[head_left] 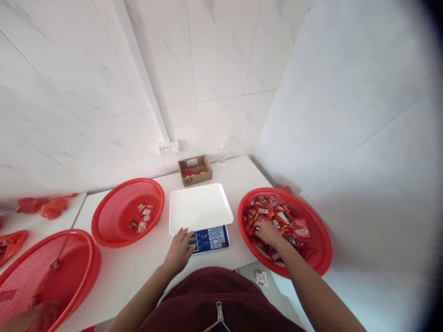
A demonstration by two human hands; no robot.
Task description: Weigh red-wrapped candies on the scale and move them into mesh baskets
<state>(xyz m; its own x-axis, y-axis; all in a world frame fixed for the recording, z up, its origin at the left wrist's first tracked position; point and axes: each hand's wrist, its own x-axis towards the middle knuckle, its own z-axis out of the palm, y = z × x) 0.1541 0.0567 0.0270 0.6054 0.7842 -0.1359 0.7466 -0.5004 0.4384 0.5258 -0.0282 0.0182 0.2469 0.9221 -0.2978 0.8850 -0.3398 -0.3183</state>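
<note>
My left hand (179, 251) lies with fingers spread at the left end of a blue digital scale (210, 240), its fingertips by the front edge of the white weighing tray (200, 207). Nothing lies on that tray. My right hand (269, 232) reaches into a red plastic basket (325, 249) holding many small red wrapped packets (285, 216). Its fingers are curled down among the packets, and what they pinch is hidden.
Left of the scale, a red basket (117, 216) holds several packets (144, 220). Another red basket (88, 276) stands nearer, with a person's blurred arm (32, 318) at it. Behind the scale are a small cardboard box (195, 175) and a clear bottle (222, 157) against the wall.
</note>
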